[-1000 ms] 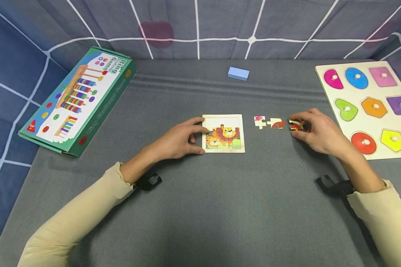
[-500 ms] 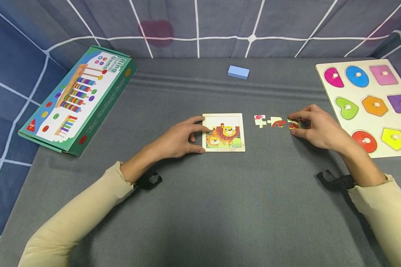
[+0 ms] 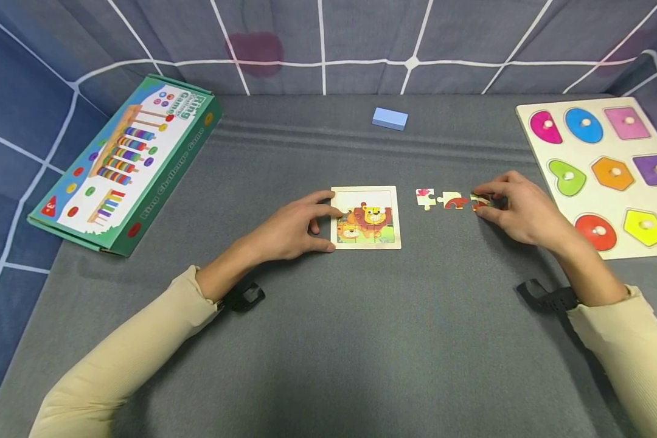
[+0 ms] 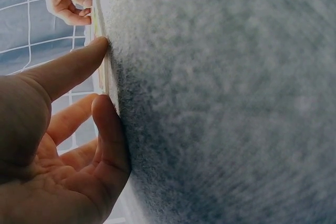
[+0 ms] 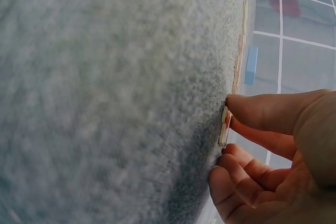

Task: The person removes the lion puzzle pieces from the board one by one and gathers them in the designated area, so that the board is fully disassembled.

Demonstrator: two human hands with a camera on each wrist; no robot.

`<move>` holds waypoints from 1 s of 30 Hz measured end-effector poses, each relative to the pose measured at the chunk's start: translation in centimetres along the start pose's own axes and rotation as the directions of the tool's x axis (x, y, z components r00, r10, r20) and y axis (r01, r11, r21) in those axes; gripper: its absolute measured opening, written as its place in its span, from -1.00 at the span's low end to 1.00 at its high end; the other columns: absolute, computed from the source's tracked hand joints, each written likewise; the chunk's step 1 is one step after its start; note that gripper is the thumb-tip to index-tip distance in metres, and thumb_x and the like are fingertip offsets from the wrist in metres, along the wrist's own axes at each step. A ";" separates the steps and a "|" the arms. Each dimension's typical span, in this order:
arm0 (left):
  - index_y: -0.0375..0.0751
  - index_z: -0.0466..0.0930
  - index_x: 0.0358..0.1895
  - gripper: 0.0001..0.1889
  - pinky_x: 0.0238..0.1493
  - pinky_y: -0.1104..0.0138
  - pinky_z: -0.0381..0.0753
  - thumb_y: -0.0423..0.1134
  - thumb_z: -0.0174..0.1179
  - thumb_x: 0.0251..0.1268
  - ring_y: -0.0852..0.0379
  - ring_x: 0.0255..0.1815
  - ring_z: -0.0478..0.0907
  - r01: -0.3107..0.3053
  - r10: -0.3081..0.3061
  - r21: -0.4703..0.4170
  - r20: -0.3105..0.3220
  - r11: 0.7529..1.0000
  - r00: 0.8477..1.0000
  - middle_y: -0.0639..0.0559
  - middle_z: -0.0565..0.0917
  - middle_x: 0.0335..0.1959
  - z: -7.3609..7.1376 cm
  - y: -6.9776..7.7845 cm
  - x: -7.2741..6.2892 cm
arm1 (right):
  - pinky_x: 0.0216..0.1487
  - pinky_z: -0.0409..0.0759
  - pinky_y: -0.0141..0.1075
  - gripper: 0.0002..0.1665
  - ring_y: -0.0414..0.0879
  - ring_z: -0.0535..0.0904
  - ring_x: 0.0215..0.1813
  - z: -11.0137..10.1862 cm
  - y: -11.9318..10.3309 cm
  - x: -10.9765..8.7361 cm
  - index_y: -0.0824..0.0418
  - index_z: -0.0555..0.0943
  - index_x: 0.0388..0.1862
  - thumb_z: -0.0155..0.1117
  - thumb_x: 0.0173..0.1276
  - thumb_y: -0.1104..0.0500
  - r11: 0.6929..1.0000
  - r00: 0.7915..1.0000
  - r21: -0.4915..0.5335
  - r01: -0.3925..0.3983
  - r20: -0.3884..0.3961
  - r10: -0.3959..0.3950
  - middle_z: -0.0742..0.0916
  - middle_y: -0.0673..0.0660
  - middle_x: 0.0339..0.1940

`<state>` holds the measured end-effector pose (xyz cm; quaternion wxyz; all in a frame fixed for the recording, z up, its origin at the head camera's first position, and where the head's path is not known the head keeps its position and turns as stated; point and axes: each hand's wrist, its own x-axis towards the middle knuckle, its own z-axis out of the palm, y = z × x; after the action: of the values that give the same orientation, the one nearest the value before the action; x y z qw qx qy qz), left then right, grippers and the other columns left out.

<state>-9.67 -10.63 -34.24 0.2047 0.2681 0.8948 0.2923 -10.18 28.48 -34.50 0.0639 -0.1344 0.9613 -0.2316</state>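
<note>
A square wooden jigsaw puzzle tray (image 3: 367,193) lies flat in the middle of the table, its lower part filled with lion-picture pieces and its upper part pale. My left hand (image 3: 292,228) holds the tray by its left side, thumb at the near corner and fingertips along the edge; the left wrist view shows the thumb (image 4: 79,66) against the rim. To the right of the tray lie a puzzle piece with a pink mark (image 3: 425,198) and a yellow-and-red puzzle piece (image 3: 453,200). My right hand (image 3: 525,210) pinches a third puzzle piece (image 5: 226,127) at the table surface, partly hidden by the fingers.
A blue block (image 3: 390,119) lies behind the tray. At the right stands a shape-peg board (image 3: 586,167) with knobbed shapes, close to my right hand. A green game box (image 3: 126,164) lies at the back left. Grid-patterned cloth (image 3: 361,36) rises behind the table.
My right hand has brought its puzzle piece slightly left and flatter to the table, beside the yellow-and-red piece. The left hand and the tray have stayed in place.
</note>
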 end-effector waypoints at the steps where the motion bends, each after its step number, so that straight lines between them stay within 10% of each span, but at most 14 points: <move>1: -0.12 0.55 0.29 -0.42 -0.16 0.22 0.44 -0.16 0.45 0.18 0.17 -0.26 0.49 -0.001 0.001 0.000 0.000 1.000 1.000 -0.12 0.20 0.50 0.0 0.0 0.0 | -0.19 0.26 0.02 -0.63 0.18 0.39 -0.11 0.0 0.0 0.0 0.46 0.61 0.08 0.33 0.33 0.30 1.000 1.000 -0.005 -0.001 0.000 0.001 0.52 0.37 -0.04; 17: -0.16 0.55 0.27 -0.42 -0.08 0.18 0.43 -0.15 0.45 0.17 0.15 -0.25 0.49 0.012 -0.012 -0.038 -0.003 0.999 1.000 -0.12 0.20 0.51 -0.1 0.0 -0.1 | -0.20 0.26 0.03 -0.59 0.20 0.43 -0.10 0.1 -1.6 0.0 0.39 0.61 0.08 0.38 0.28 0.26 0.999 0.998 0.015 -0.041 -0.051 0.042 0.52 0.36 -0.08; 30: -0.24 0.41 0.37 -0.26 -0.01 0.18 0.44 -0.17 0.49 0.11 0.17 -0.32 0.52 0.074 -0.074 -0.025 -0.025 0.997 0.997 -0.09 0.08 0.56 0.2 0.2 0.3 | -0.19 0.34 -0.03 -0.63 0.05 0.49 -0.17 1.4 -7.0 0.4 0.31 0.65 0.07 0.38 0.29 0.24 0.984 0.985 0.069 0.164 -0.057 -0.160 0.58 0.24 -0.03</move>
<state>-9.73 -10.28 -34.33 0.2071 0.2286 0.9032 0.2985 -8.71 21.73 -32.50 0.0254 -0.2039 0.9393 -0.2747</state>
